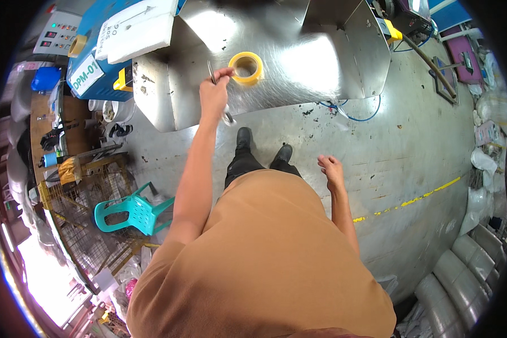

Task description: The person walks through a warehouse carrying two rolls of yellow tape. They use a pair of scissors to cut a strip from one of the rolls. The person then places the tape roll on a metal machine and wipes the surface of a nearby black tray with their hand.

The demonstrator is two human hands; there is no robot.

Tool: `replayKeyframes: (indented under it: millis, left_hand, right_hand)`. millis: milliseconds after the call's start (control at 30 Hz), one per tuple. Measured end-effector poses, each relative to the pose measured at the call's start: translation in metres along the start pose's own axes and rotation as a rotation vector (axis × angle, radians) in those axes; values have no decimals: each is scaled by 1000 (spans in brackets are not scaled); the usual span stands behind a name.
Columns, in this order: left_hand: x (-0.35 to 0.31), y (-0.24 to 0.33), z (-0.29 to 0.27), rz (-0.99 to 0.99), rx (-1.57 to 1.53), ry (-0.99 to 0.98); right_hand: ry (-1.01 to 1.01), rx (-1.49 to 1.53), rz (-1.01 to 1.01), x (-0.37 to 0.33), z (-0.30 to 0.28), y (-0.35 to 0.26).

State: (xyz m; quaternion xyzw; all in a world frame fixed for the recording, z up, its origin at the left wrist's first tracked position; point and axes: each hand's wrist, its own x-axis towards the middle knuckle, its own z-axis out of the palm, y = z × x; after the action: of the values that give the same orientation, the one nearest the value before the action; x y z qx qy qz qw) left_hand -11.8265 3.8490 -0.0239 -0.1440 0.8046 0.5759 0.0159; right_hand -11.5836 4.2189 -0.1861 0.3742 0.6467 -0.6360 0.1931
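My left hand (214,94) reaches out over a shiny steel table (298,62) and grips a pair of metal scissors (226,115) whose handles hang below the palm. Its fingertips touch the rim of a yellow roll of tape (246,67) lying flat on the table. My right hand (331,169) hangs at my side above the concrete floor, fingers loosely curled and holding nothing.
A blue machine (90,62) with a white foam block (138,28) on top stands left of the table. A teal plastic chair (132,211) and wire crates (90,225) are at the left. White sacks (479,248) line the right edge. A yellow line (411,200) crosses the floor.
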Motion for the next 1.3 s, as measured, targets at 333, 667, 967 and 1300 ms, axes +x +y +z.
replayKeyframes:
  millis: [333, 667, 967, 1300]
  left_hand:
    - [-94, 18, 66, -214, -453, -393]
    - [-57, 35, 78, -180, -424, -574]
    - [-52, 19, 97, -213, -488, -948]
    - [-21, 28, 86, 74, -82, -1198]
  right_hand:
    - [-430, -250, -486, -85, 126, -147]
    - [-239, 2, -360, -91, 145, -149]
    - [227, -63, -576, -107, 173, -137]
    - [289, 583, -336, -114, 190, -132]
